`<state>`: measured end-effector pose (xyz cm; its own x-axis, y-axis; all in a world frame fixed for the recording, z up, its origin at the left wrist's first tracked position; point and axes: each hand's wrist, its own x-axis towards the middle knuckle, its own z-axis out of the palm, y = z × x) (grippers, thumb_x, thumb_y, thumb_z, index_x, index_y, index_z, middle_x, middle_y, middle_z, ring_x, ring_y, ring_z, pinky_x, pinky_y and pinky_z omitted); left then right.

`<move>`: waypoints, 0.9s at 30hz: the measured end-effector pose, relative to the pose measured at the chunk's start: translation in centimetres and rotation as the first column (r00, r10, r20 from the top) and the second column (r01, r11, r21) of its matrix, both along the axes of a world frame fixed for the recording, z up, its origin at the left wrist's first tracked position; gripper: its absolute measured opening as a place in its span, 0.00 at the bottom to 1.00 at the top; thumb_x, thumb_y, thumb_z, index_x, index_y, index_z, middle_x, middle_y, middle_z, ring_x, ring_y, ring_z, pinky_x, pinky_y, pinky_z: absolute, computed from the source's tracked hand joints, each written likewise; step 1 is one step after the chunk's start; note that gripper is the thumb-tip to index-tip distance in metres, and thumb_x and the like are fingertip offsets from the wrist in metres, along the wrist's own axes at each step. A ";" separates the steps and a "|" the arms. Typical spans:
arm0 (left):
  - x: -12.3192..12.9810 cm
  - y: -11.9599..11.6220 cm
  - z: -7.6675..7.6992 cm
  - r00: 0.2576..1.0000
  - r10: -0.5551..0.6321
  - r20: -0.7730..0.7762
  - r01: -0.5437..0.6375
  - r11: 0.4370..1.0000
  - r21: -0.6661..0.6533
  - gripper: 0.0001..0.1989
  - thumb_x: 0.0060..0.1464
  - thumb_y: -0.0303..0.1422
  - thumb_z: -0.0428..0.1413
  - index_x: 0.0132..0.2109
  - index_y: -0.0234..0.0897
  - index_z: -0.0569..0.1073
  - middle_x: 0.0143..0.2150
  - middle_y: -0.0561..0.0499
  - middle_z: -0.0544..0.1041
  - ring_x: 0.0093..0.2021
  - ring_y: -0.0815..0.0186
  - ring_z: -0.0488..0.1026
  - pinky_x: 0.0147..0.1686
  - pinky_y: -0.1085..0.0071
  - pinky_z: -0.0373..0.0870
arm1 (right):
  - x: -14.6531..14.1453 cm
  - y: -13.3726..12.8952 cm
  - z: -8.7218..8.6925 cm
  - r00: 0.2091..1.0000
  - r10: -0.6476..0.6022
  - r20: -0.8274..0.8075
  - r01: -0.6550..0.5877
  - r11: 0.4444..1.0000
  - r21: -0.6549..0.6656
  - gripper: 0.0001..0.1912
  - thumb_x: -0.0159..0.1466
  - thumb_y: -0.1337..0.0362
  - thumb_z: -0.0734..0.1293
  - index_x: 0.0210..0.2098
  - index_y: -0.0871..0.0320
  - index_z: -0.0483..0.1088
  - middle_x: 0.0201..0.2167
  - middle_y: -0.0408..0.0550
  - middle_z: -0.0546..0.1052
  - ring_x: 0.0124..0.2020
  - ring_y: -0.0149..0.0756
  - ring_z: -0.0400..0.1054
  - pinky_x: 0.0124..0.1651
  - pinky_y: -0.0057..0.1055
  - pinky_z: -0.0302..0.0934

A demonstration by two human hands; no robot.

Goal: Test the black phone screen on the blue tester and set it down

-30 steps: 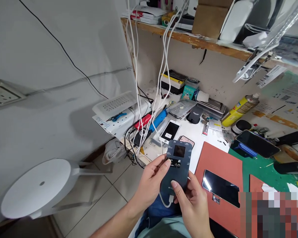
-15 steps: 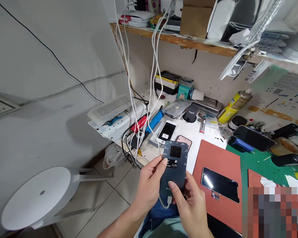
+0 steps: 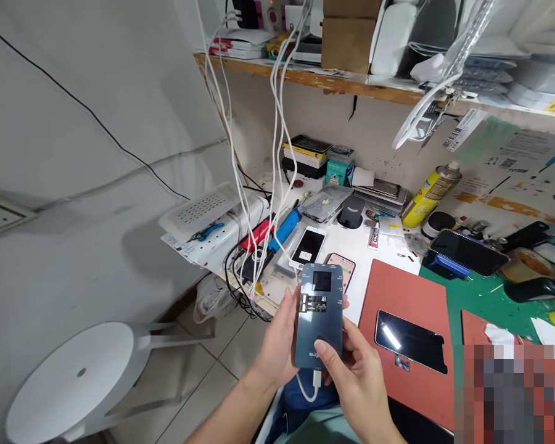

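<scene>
Over the lap (image 3: 291,401), right hand (image 3: 363,382) grips a dark device (image 3: 321,327); left hand (image 3: 278,345) cradles it (probably from behind).

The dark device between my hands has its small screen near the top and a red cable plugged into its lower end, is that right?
No, the cable is white, not red, as the head view shows. The dark device does have its small screen near the top, with the cable plugged into its lower end.
</scene>
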<state>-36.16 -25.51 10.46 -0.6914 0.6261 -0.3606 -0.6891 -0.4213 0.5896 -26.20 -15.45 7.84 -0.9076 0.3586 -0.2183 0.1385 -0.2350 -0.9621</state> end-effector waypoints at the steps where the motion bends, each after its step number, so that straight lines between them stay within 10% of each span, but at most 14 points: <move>1: -0.5 0.1 0.3 1.000 0.004 0.013 -0.004 1.000 0.004 0.35 0.66 0.58 0.49 0.69 0.40 0.68 0.50 0.39 0.84 0.48 0.50 0.82 0.50 0.53 0.77 | 0.0 -0.1 0.0 1.000 0.016 -0.005 -0.016 1.000 -0.023 0.29 0.66 0.48 0.73 0.62 0.55 0.72 0.37 0.49 0.81 0.26 0.33 0.68 0.26 0.28 0.68; 10: -4.2 1.2 1.7 0.997 -0.051 -0.056 0.055 0.995 0.087 0.35 0.67 0.59 0.47 0.61 0.34 0.76 0.45 0.38 0.85 0.44 0.53 0.84 0.48 0.60 0.78 | -0.3 -0.8 -0.6 0.998 0.058 -0.023 -0.060 0.994 -0.087 0.28 0.65 0.47 0.74 0.59 0.55 0.74 0.36 0.48 0.80 0.29 0.34 0.68 0.28 0.27 0.68; 23: 0.0 0.0 -0.2 0.997 0.006 -0.080 -0.008 1.000 -0.027 0.27 0.67 0.51 0.54 0.62 0.36 0.76 0.52 0.40 0.84 0.55 0.48 0.81 0.59 0.52 0.73 | -1.3 0.1 -0.8 0.998 -0.022 -0.057 0.018 0.996 -0.085 0.29 0.66 0.48 0.74 0.61 0.53 0.72 0.48 0.51 0.82 0.37 0.39 0.74 0.34 0.30 0.71; 27: 0.1 0.3 -0.1 0.997 0.075 -0.029 -0.077 0.993 -0.093 0.25 0.66 0.48 0.56 0.60 0.36 0.77 0.53 0.41 0.84 0.57 0.47 0.79 0.60 0.52 0.74 | -0.9 0.5 -0.1 0.998 0.018 -0.057 -0.012 0.995 0.099 0.25 0.69 0.48 0.71 0.60 0.52 0.73 0.41 0.47 0.82 0.39 0.39 0.76 0.41 0.31 0.71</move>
<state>-36.05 -25.22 10.40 -0.7453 0.5358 -0.3968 -0.6414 -0.4138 0.6460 -27.11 -14.95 7.70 -0.9230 0.3622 -0.1296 0.0849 -0.1368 -0.9870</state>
